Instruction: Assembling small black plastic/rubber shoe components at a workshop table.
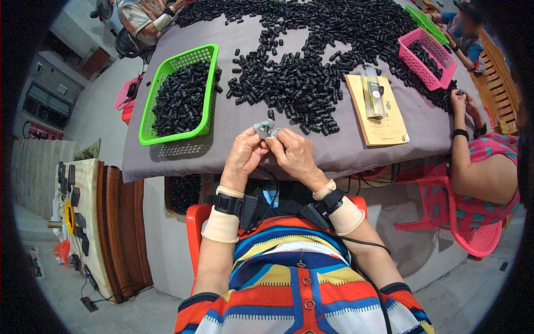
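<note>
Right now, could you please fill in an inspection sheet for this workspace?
Surface: grey cloth-covered table.
Job's things: small grey piece pinched between left hand and right hand; black parts pile ahead.
Clutter: green basket of black parts, pink basket, tan envelope bearing a clear packet.
Grip: both closed on the piece.
Cables: black lead from wrist strap.
Surroundings: co-worker's hands, pink chair.

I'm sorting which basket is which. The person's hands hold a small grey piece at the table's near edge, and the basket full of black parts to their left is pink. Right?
Not quite: that basket is green, as the head view shows. The rest holds: the left hand and right hand hold the small grey piece at the table's near edge.
</note>
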Demonstrator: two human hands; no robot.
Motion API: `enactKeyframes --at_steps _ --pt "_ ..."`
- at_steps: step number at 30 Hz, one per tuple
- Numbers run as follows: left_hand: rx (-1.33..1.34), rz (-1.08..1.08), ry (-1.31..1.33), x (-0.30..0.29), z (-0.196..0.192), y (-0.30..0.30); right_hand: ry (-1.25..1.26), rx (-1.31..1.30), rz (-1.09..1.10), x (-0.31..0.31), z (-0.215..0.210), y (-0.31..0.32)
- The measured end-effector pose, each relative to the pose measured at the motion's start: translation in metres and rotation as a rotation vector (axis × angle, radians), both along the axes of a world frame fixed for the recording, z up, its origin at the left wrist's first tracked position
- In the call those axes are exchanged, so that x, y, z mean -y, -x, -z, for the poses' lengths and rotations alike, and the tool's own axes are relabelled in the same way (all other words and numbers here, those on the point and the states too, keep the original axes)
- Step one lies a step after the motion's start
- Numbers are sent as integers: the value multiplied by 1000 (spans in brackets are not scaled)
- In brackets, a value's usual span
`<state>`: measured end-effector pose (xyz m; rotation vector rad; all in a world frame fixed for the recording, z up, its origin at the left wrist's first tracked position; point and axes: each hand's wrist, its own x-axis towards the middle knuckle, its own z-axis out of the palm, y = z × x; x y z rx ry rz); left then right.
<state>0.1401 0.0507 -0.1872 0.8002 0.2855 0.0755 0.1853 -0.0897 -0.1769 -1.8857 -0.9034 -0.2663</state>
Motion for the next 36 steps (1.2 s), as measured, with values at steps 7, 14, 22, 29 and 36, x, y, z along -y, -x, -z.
enactKeyframes --at_steps 7,14,22,29,36 --pt "-6 0 -1 0 0 0 8 4 17 -2 1 1" --pt "33 20 9 -2 5 0 -35 -2 12 -2 2 -1" --pt "19 37 17 -1 0 1 -29 -23 -53 5 -1 0" --pt "26 39 27 -2 1 0 -1 -13 -31 3 -1 -1" --pt "21 37 10 -2 4 -1 -16 11 12 0 0 -2"
